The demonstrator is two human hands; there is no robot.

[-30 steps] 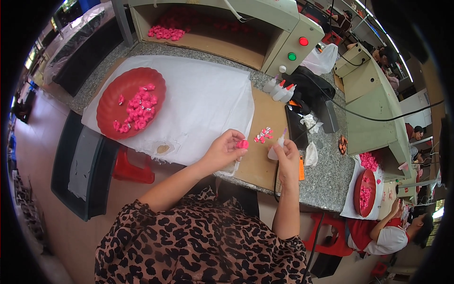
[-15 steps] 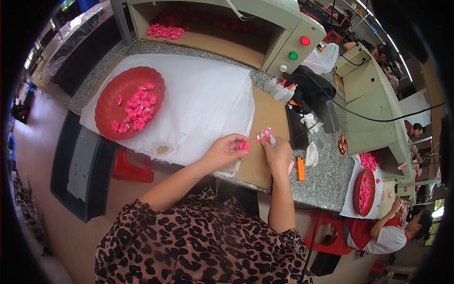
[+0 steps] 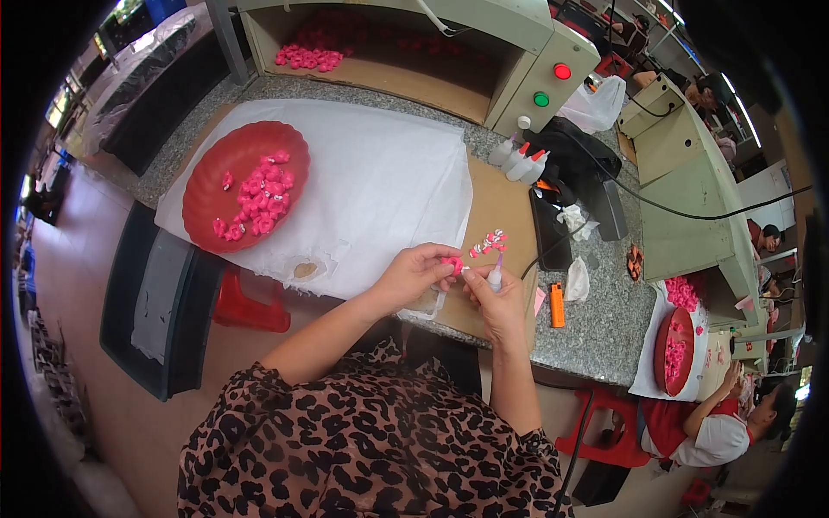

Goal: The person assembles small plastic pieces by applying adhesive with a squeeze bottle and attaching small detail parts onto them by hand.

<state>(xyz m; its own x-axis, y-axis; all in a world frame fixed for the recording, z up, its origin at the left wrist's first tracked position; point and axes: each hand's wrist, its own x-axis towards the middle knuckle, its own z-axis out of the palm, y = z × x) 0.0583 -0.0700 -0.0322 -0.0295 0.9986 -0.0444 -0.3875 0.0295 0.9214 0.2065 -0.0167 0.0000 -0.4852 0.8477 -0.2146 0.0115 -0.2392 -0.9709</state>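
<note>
Between the thumb and fingers of my left hand [image 3: 408,278] is a small bright pink piece [image 3: 452,264], its exact kind too small to tell. My right hand [image 3: 503,312] is closed around a small white squeeze bottle [image 3: 495,276] with a thin purplish tip pointing up. Its thumb and forefinger also pinch a tiny whitish bit [image 3: 466,268] against the pink piece, so both hands meet there. Just beyond them, several small pink-and-white pieces [image 3: 489,243] lie on the brown board [image 3: 494,194]. To the left, a red scalloped plate [image 3: 203,177] holds a heap of pink pieces [image 3: 264,197].
White paper [image 3: 371,173] covers the granite bench under the plate. More pink pieces [image 3: 309,58] lie inside the machine [image 3: 522,78] behind. Squeeze bottles [image 3: 518,161], a black tray [image 3: 549,229] and an orange lighter [image 3: 557,305] stand right. A co-worker [image 3: 712,427] sits far right.
My right hand has moved from the pink-and-white pieces toward my left hand. A tiny whitish bit is now in its fingertips, touching the pink piece. The view has shifted slightly.
</note>
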